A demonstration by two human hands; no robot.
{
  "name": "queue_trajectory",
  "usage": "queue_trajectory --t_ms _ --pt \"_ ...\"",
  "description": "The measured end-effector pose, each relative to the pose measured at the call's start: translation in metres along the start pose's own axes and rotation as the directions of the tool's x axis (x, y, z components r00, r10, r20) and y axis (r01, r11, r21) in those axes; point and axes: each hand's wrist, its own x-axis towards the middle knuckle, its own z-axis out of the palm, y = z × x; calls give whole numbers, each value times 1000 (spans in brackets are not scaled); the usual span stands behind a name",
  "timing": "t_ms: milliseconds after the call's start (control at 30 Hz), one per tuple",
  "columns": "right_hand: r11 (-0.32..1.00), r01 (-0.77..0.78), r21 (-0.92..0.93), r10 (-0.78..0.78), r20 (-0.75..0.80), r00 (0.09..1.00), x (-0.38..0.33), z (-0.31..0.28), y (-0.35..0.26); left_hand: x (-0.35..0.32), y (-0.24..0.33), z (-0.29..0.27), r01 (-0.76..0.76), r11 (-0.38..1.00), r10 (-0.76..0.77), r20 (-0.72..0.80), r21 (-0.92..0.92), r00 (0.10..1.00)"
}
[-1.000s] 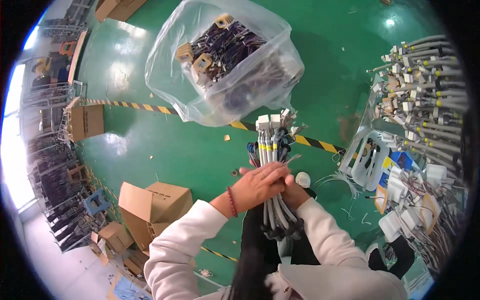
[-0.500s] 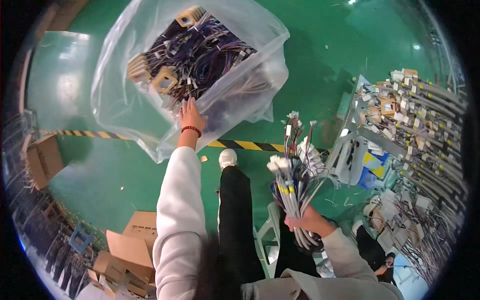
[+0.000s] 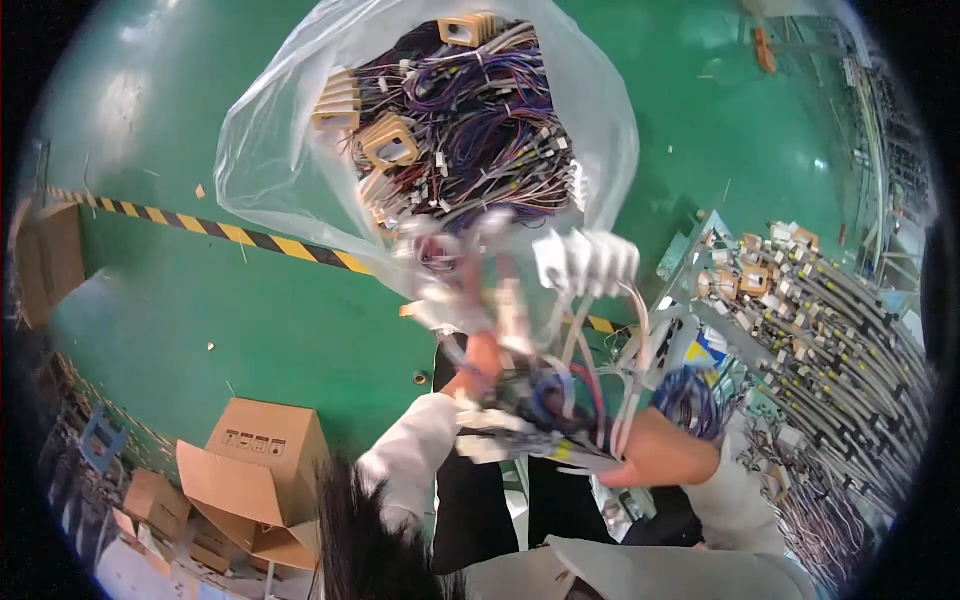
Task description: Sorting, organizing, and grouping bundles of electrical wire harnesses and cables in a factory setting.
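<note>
The fingers of the left hand (image 3: 480, 362) are mostly hidden behind a blurred bundle of white, red and blue wire harnesses with white plastic connectors (image 3: 560, 330), so I cannot tell whether they are curled or spread; only the knuckles and a white sleeve show beneath the wires. The fingers of the right hand (image 3: 655, 450) are closed around the lower end of that same bundle, gripping it from below with the connector ends standing upward just in front of the bag.

Going left to right: a stack of open brown cardboard boxes (image 3: 255, 470) sits on the green painted floor (image 3: 230, 320) at lower left, and a yellow-and-black striped tape line (image 3: 240, 238) runs across the floor above them. In the middle, above both hands, a large clear plastic bag (image 3: 290, 170) stands open, filled with tangled purple, red and white wires and tan cardboard spools (image 3: 390, 145). At the right, near the right hand, a work surface holds rows of grey cable assemblies with white and yellow connectors (image 3: 840, 320), laid side by side.
</note>
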Motion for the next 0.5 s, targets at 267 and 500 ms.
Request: queue_trajectory --t_ms 267,500 --pt "871 205 -447 -208 43 977 133 -61 -60 -67 -83 70 70 990 -59 93 -123 994" --pt "711 -76 -699 41 -67 997 186 -63 3 -37 -56 -82 32 960 -14 64 -278 998"
